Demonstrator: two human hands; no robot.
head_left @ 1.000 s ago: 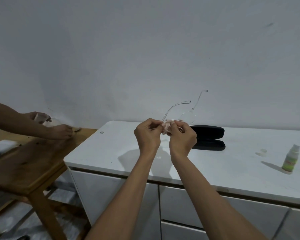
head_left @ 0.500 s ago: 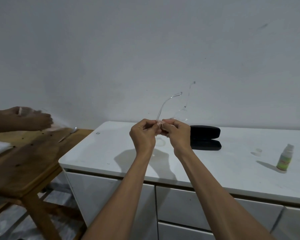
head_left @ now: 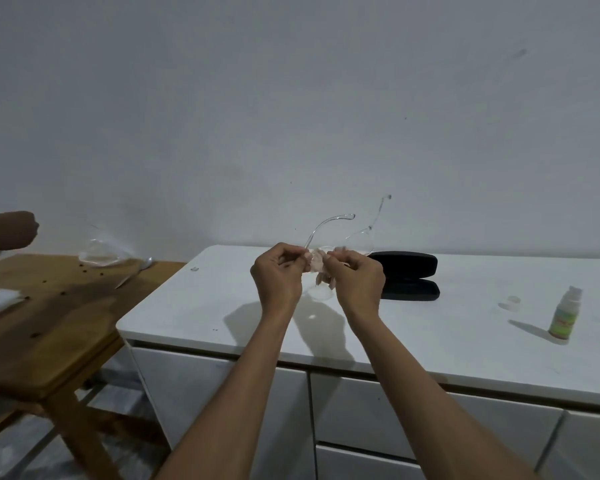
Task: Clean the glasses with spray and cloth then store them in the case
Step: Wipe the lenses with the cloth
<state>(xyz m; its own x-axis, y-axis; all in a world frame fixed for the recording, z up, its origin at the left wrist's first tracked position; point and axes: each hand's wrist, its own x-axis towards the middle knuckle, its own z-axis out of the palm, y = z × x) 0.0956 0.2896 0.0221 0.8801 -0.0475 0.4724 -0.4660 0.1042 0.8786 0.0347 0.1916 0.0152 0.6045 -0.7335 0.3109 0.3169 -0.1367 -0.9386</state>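
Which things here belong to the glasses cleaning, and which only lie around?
For the job: clear-framed glasses, pale pink cloth, open black case, green-labelled spray bottle, its clear cap.

Lying about: clear plastic bag, metal spoon.

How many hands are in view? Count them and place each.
3: left hand and right hand at the glasses over the white cabinet; another person's hand at far left.

I see a plain pale grey wall (head_left: pixel 291 98) with a few faint scuffs, a white cabinet (head_left: pixel 430 344) with drawer fronts against it, a wooden table (head_left: pixel 49 323) just left of it, a marbled grey floor (head_left: pixel 21 452) beneath, dim flat light
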